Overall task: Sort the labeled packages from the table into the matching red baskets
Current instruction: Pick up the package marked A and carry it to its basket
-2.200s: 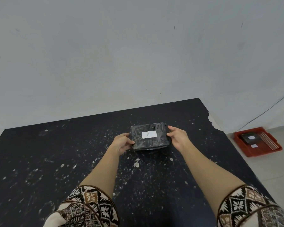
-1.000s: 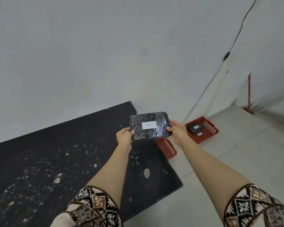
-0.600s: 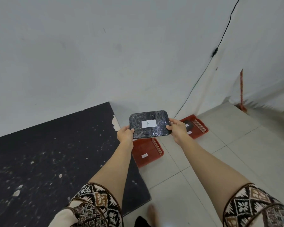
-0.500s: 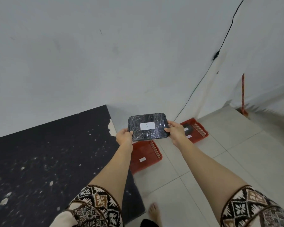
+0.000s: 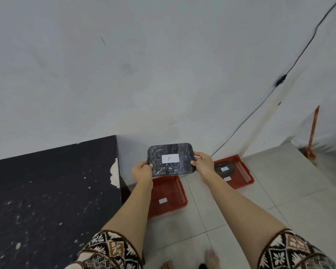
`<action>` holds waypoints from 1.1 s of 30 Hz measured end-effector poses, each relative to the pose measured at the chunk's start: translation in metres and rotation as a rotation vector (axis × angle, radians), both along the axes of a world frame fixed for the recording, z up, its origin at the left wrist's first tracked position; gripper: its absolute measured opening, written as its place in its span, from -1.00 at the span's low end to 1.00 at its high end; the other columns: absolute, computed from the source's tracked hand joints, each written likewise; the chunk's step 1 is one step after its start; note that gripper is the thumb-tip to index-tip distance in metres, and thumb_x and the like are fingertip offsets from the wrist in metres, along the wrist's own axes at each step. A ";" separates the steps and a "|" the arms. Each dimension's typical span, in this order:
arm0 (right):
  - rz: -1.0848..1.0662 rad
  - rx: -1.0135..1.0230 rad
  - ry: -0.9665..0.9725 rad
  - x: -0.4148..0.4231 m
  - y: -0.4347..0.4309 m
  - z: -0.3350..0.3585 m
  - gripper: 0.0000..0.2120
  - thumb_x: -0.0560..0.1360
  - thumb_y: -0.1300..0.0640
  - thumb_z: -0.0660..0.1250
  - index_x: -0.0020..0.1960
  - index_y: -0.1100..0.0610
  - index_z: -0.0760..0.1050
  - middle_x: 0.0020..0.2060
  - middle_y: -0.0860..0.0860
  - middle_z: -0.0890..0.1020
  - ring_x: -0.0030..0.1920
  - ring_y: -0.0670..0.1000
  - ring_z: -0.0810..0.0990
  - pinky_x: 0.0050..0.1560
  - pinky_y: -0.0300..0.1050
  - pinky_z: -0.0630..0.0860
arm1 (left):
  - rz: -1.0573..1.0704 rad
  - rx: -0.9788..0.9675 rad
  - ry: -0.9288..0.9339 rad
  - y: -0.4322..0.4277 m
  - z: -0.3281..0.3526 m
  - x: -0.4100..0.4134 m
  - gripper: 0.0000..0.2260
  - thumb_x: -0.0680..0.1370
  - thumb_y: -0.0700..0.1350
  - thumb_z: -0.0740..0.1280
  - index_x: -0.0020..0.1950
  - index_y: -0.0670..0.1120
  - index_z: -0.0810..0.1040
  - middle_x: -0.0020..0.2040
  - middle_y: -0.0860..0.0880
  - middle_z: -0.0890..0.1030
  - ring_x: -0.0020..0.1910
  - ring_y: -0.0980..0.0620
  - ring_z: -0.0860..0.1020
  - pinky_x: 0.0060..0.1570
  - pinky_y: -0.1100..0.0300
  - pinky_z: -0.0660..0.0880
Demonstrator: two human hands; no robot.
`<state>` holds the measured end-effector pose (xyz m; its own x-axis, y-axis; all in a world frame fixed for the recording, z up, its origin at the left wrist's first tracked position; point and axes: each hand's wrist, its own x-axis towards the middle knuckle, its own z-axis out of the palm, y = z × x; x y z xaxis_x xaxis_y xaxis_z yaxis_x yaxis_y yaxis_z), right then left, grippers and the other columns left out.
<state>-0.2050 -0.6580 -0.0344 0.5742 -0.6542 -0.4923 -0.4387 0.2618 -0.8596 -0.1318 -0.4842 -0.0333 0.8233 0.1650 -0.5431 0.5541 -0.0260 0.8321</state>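
Observation:
A black plastic-wrapped package [image 5: 171, 159] with a white label reading "A" is held in the air between both hands. My left hand [image 5: 142, 169] grips its left edge and my right hand [image 5: 202, 164] grips its right edge. Directly below it on the floor lies a red basket [image 5: 168, 197] with a small white label inside. A second red basket [image 5: 239, 171] stands further right by the wall and holds a black labeled package [image 5: 224, 168].
The black speckled table [image 5: 52, 191] fills the lower left, its chipped right edge close to my left arm. Pale floor tiles spread to the right. A black cable [image 5: 260, 101] runs down the wall corner. My bare feet [image 5: 211, 258] show at the bottom.
I lifted the package off the table and turned right with it. The table slid to the left of view and the near red basket now lies under the package.

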 end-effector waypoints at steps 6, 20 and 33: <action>0.182 -0.102 0.081 0.032 -0.035 -0.020 -0.58 0.42 0.45 0.29 0.23 0.20 0.56 0.16 0.18 0.64 0.15 0.16 0.61 0.23 0.11 0.53 | 0.158 0.053 -0.003 -0.029 -0.016 0.003 -0.70 0.50 -0.34 0.34 0.23 -0.21 0.60 0.10 -0.20 0.67 -0.09 -0.04 0.59 -0.03 0.18 0.54; 0.350 -0.047 0.057 0.107 -0.056 -0.218 -0.63 0.47 0.47 0.26 0.24 0.28 0.52 0.15 0.20 0.62 0.02 0.09 0.60 -0.18 -0.39 0.54 | 0.248 0.108 0.044 -0.040 -0.226 0.072 -0.69 0.49 -0.34 0.36 0.23 -0.21 0.60 0.14 -0.18 0.66 -0.03 -0.03 0.62 0.03 0.22 0.52; 0.321 0.028 0.064 0.151 -0.048 -0.577 -0.61 0.45 0.47 0.27 0.24 0.25 0.53 0.16 0.18 0.62 0.04 0.08 0.59 -0.02 -0.12 0.60 | 0.120 0.279 0.026 -0.029 -0.571 0.120 -0.71 0.50 -0.27 0.37 0.22 -0.20 0.61 0.21 -0.17 0.63 0.03 -0.09 0.60 0.02 0.23 0.51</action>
